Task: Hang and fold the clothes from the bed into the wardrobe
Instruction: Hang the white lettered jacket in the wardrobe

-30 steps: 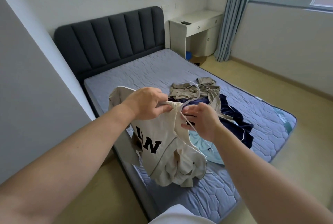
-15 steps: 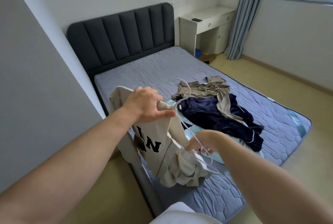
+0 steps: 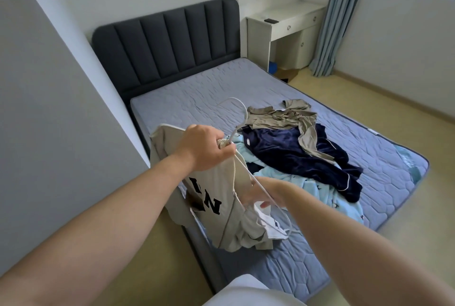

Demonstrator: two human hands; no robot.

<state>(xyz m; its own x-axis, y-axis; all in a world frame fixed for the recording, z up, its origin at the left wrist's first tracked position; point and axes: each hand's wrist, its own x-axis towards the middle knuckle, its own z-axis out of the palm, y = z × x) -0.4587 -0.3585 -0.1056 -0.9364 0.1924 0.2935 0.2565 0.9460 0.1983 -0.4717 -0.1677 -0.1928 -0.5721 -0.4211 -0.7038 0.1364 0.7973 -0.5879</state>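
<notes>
A beige sweatshirt [image 3: 230, 228] with black letters hangs over the bed's near left edge. My left hand [image 3: 205, 148] grips its ribbed collar together with the neck of a white wire hanger [image 3: 245, 115], whose hook sticks up above my fist. Lower down, my right hand [image 3: 267, 195] holds the hanger's arm at the garment's opening, partly hidden by fabric. On the mattress [image 3: 197, 89] lie a khaki garment [image 3: 283, 116], a navy velvet garment [image 3: 295, 155] and a light blue one [image 3: 322, 192], overlapping in a pile.
A dark padded headboard [image 3: 167, 42] stands at the bed's far end. A white desk [image 3: 288, 25] and a blue-grey curtain [image 3: 332, 22] are at the back right. A grey panel [image 3: 49, 108] runs along my left. Wooden floor [image 3: 394, 207] lies to the right.
My right hand has slid down from the collar along the hanger's arm to the sweatshirt's opening. My left hand keeps its hold on the collar. My view has shifted slightly.
</notes>
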